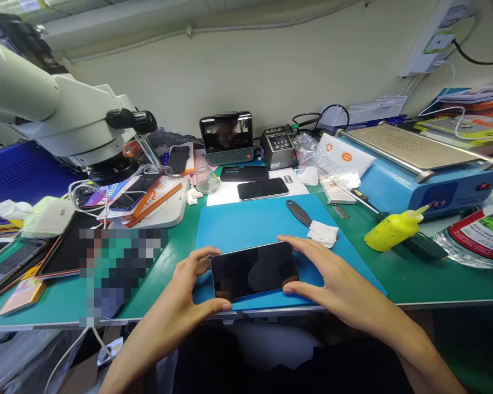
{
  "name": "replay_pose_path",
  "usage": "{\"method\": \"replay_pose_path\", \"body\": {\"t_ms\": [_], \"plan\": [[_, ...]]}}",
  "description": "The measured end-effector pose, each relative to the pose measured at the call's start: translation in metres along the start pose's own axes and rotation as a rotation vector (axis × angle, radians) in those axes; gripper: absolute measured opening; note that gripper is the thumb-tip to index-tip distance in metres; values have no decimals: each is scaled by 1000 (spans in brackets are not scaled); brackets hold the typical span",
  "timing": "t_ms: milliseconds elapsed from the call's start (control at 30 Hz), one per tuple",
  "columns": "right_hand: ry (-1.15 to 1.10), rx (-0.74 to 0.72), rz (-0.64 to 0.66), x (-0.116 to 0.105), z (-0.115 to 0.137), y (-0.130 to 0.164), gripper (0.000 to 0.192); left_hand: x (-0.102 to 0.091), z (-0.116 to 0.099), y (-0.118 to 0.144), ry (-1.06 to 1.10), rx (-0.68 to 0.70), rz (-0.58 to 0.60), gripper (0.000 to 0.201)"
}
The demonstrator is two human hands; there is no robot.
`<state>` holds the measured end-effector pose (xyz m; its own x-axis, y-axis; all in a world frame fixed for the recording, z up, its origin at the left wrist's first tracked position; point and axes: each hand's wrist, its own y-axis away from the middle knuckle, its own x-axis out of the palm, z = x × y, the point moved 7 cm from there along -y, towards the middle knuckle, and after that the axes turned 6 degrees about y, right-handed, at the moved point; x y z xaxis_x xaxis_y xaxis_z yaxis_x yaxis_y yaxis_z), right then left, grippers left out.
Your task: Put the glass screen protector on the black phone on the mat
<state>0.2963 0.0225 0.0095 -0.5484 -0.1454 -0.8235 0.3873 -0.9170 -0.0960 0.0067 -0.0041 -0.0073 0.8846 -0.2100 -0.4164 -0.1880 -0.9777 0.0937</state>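
A smartphone (254, 271) with a dark screen lies sideways, slightly tilted, over the front part of a blue mat (246, 221). My left hand (195, 287) grips its left end, thumb at the lower corner and fingers at the upper one. Around the right end my right hand (320, 268) closes, with fingers at the top edge and thumb at the bottom edge. Beyond the right hand lies a dark-handled tool (299, 212), its far end covered by a folded white tissue (323, 233). Another phone (263, 189) rests on white paper behind the mat.
A microscope (78, 115) looms at the left above stacked phones and boxes. On the right stand a blue heating plate machine (427, 186), a yellow squeeze bottle (392, 230) and a large clear bottle (476, 235). A glass jar (207, 179) and a black control box (278, 148) stand behind.
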Motion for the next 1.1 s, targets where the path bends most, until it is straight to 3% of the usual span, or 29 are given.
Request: {"method": "replay_pose_path", "body": {"t_ms": [133, 300, 533, 900, 1033, 1100], "plan": [[-16, 4, -16, 1, -2, 1, 74, 2, -11, -10, 43, 1, 19, 45], [-32, 2, -15, 2, -1, 3, 73, 5, -22, -24, -52, 22, -75, 40], [-26, 8, -15, 2, 0, 2, 75, 9, -24, -28, 151, -6, -17, 34], [-24, -15, -24, 0, 4, 2, 72, 18, -30, -32, 55, 62, -59, 33], [-24, -1, -6, -1, 6, 3, 73, 13, -26, -27, 3, 61, -45, 31], [-25, -7, -16, -3, 7, 3, 74, 9, -26, -22, -87, 119, -19, 40]]}}
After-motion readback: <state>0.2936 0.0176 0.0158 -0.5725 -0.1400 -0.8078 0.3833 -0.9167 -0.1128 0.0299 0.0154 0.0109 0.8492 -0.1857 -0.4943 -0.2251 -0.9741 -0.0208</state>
